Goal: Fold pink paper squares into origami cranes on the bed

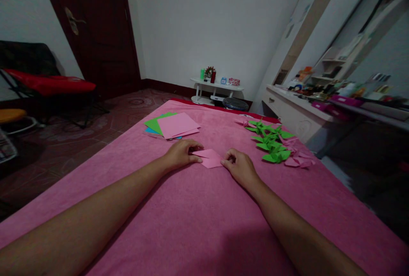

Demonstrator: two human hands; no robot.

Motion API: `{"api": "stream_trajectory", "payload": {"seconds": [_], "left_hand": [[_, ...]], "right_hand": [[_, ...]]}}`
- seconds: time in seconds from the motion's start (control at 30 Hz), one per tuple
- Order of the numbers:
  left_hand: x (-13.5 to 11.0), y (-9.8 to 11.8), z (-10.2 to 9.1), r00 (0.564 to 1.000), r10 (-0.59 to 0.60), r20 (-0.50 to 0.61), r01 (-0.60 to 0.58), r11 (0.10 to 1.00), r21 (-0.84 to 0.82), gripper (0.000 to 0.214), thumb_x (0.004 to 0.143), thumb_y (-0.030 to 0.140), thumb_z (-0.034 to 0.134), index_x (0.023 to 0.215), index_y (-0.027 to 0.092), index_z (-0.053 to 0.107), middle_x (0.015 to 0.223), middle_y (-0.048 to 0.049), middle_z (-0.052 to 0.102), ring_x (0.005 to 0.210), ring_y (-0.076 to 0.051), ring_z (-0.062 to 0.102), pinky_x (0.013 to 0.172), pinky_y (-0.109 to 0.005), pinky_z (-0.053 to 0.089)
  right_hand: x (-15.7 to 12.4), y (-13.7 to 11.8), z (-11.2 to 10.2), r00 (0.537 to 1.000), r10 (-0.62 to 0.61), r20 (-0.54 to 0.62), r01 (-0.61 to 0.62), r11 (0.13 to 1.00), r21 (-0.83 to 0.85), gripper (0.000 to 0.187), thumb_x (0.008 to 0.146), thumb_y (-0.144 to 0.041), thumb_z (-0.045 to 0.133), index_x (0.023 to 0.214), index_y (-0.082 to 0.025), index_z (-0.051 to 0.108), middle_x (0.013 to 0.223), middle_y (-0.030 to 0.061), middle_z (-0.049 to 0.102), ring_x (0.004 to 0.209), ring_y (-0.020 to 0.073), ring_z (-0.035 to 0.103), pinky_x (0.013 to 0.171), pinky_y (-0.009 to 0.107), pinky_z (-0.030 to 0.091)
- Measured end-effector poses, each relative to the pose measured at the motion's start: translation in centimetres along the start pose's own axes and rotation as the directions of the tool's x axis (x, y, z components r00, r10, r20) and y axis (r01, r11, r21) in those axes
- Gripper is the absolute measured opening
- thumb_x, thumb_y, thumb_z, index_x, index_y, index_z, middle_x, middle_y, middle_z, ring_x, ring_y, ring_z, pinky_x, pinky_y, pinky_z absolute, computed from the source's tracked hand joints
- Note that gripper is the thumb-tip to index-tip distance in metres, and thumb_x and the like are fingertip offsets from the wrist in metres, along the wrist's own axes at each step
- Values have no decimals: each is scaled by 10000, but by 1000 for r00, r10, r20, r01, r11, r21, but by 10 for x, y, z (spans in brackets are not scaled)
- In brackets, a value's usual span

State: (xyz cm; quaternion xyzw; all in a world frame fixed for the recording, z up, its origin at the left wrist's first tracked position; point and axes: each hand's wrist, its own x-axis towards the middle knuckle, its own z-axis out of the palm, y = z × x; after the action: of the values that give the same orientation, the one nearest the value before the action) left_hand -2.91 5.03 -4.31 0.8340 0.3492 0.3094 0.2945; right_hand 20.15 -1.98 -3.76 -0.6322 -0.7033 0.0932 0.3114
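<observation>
Between my hands a folded piece of pink origami paper [211,159] lies low over the pink cloth, its shape a flat diamond with a slit toward the left. My left hand [182,153] pinches its left corner between thumb and fingers. At the opposite corner, the thumb and forefinger of my right hand [239,165] are closed on the paper. Beyond my left hand rests a stack of square paper sheets [179,125], pink on top with green and blue showing beneath. To the right of my right hand sit several green folded paper cranes [271,142] and pink folded paper pieces [298,159].
The pink cloth [191,216] covers the surface under my hands. A white side table [217,85] with small items stands by the far wall. At right is a cluttered dresser [297,107]; at left are a red folding chair [51,84] and a dark door [92,24].
</observation>
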Motion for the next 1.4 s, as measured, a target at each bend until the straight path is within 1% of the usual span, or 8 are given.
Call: {"api": "stream_trajectory", "payload": {"seconds": [0.13, 0.27, 0.43, 0.6, 0.77, 0.93, 1.2, 1.4], "left_hand": [[-1, 5, 2, 998, -57, -29, 50, 981, -190, 375, 643, 397, 710, 923, 147, 702, 833, -70, 683, 740, -178, 607, 669, -264, 460], [-2, 12, 1, 997, -51, -57, 29, 940, -339, 198, 694, 322, 671, 742, 133, 709, 741, -60, 664, 660, -148, 592, 621, -240, 449], [-6, 22, -3, 975, 123, -183, -167, 955, -245, 143, 746, 273, 640, 746, 149, 712, 746, -71, 651, 709, -155, 586, 668, -250, 450], [-9, 28, -7, 931, 251, -265, -283, 955, -92, 172, 789, 306, 612, 760, 173, 717, 738, -79, 651, 709, -157, 574, 706, -271, 438], [-10, 30, -7, 905, 309, -293, -328, 945, -16, 167, 798, 303, 607, 779, 178, 717, 734, -82, 653, 710, -160, 570, 707, -277, 436], [-11, 35, -1, 909, 344, -237, -348, 937, 24, 178, 808, 292, 593, 774, 160, 707, 718, -70, 651, 685, -148, 566, 670, -261, 435], [-12, 38, 2, 860, 418, -293, -440, 898, -8, 118, 769, 248, 643, 797, 144, 691, 743, -60, 644, 702, -135, 573, 672, -255, 450], [-13, 43, -2, 868, 372, -328, -416, 907, -71, 91, 746, 229, 665, 770, 151, 706, 774, -66, 622, 733, -139, 576, 683, -257, 460]], "right_hand": [[0, -1, -1, 998, -47, -32, 50, 994, 99, 78, 719, -260, 629, 690, -198, 592, 626, -21, 612, 577, 136, 555, 550, 238, 386], [-1, -6, -6, 977, -152, -153, 167, 982, 91, 91, 726, -254, 645, 680, -201, 588, 676, -8, 622, 641, 153, 561, 633, 270, 407], [-4, -12, -12, 902, -297, -312, 324, 945, 37, 133, 746, -225, 664, 660, -201, 565, 673, 0, 610, 686, 168, 558, 724, 312, 395], [-6, -14, -16, 849, -388, -360, 416, 909, 3, 114, 764, -196, 648, 684, -206, 568, 689, 16, 615, 701, 183, 560, 748, 342, 393], [-7, -17, -16, 840, -411, -354, 438, 899, -2, 86, 778, -204, 639, 718, -205, 577, 729, 23, 625, 748, 190, 566, 780, 354, 386], [-9, -22, -12, 854, -422, -305, 450, 893, 26, 90, 793, -259, 641, 744, -202, 591, 735, 29, 625, 746, 190, 559, 759, 352, 384], [-8, -17, -15, 793, -472, -386, 535, 842, 68, 74, 778, -189, 661, 740, -203, 599, 712, 14, 615, 701, 176, 550, 737, 359, 388], [-8, -15, -17, 783, -475, -402, 546, 835, 77, 66, 764, -164, 669, 755, -213, 626, 724, 11, 623, 706, 176, 565, 761, 367, 396]]}}
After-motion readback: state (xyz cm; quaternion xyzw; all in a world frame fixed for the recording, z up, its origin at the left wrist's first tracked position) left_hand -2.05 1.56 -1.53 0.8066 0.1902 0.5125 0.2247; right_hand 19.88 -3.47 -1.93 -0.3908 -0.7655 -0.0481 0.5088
